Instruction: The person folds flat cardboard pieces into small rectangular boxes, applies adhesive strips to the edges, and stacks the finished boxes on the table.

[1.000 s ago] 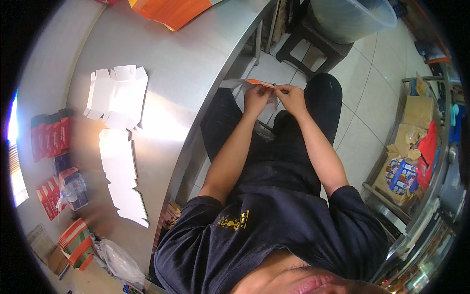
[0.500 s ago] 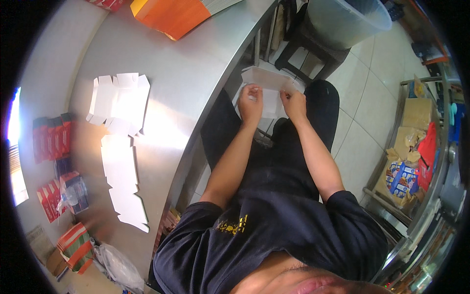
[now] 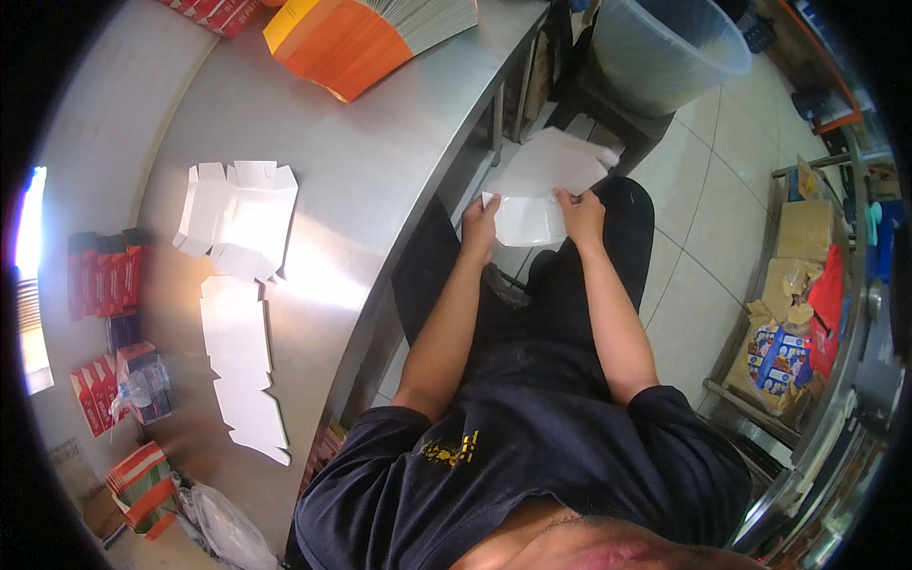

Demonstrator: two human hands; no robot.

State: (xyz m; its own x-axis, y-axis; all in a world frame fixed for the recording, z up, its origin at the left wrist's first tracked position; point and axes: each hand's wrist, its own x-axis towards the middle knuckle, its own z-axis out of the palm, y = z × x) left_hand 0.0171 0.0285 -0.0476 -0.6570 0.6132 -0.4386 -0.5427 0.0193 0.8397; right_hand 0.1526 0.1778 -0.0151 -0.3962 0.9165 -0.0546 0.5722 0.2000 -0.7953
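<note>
Between my two hands, above my lap, is a white cardboard box (image 3: 528, 220), partly folded, its broad lid panel standing up on the far side. My left hand (image 3: 480, 226) grips the box's left side wall, fingers closed on it. At the opposite side, my right hand (image 3: 582, 217) pinches the right wall near the lid's fold. A partly folded white carton (image 3: 249, 214) lies on the steel table (image 3: 342, 171) to my left. Nearer on the same table rests a stack of flat white box blanks (image 3: 237, 332).
An orange-covered stack of sheets (image 3: 351, 47) sits at the table's far end. Beyond my knees, a translucent bucket (image 3: 665, 62) stands on a dark stool (image 3: 627, 133). Red and dark small boxes (image 3: 104, 275) line the wall at left. A rack with cardboard boxes (image 3: 803, 228) is at right.
Both hands have drawn slightly nearer with the box. Its wall and lid have turned, so the tray part now faces me and the lid panel rises behind it, blurred by motion.
</note>
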